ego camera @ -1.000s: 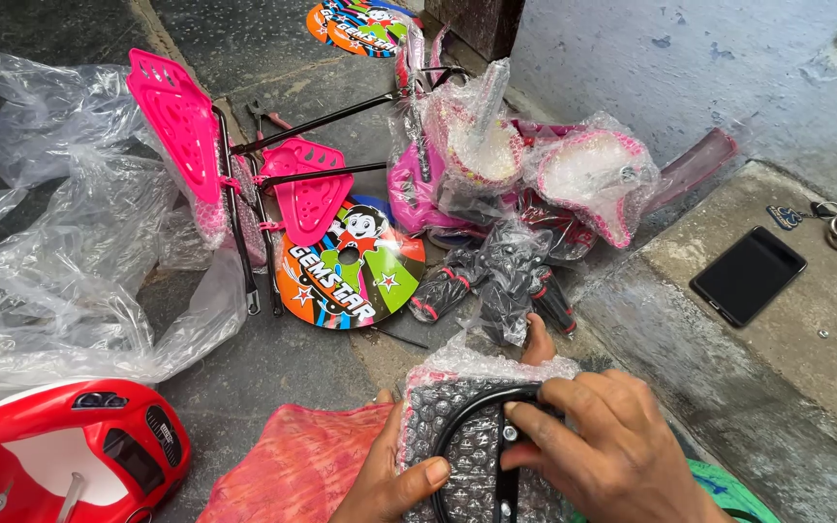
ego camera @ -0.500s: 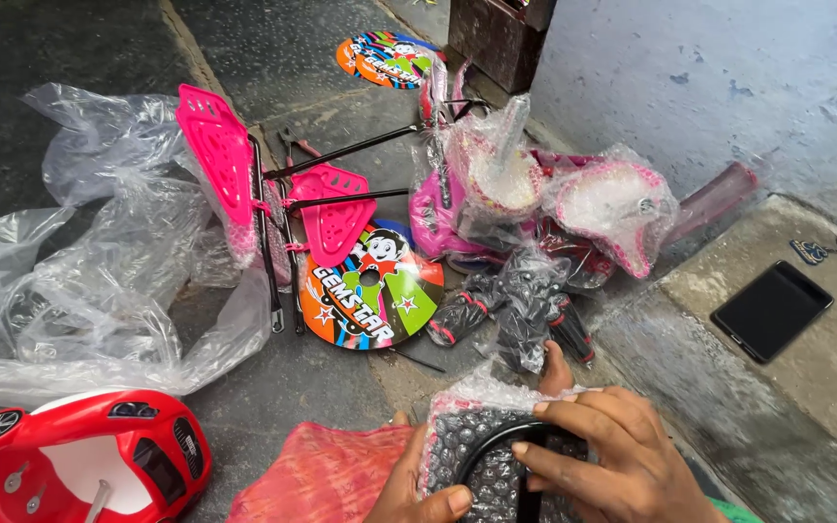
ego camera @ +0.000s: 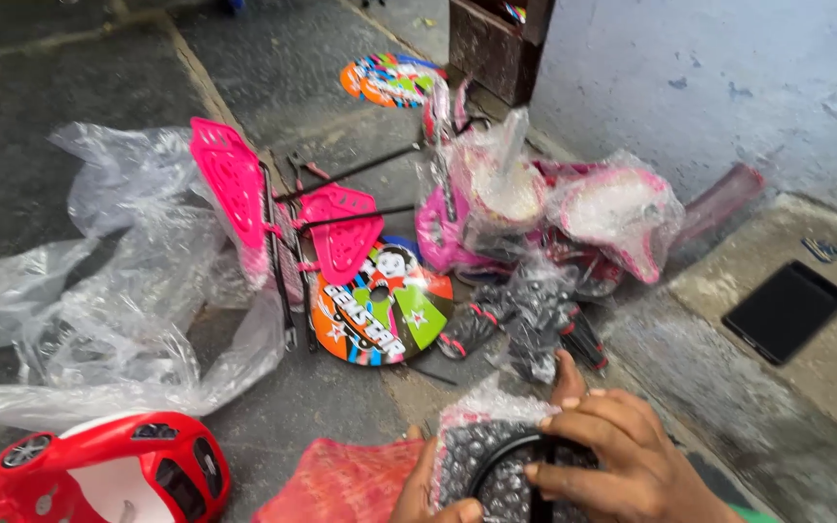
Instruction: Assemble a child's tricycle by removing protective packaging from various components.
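I am gripping a bubble-wrapped black wheel [ego camera: 501, 465] with my right hand [ego camera: 612, 460] and left hand [ego camera: 433, 494], just below the round sticker disc [ego camera: 382, 302]; slick wrap could slip.

A red toy car body [ego camera: 99, 465] with black windows lies by clear, glossy plastic sheeting [ego camera: 118, 310]. Two hot-pink ribbed panels [ego camera: 234, 189] sit by a round disc [ego camera: 380, 302] printed in orange, green, blue and red with a cartoon figure. A second multicoloured disc [ego camera: 389, 79] lies farther off. The tablet [ego camera: 785, 310] is black, the mesh bag [ego camera: 341, 479] red.
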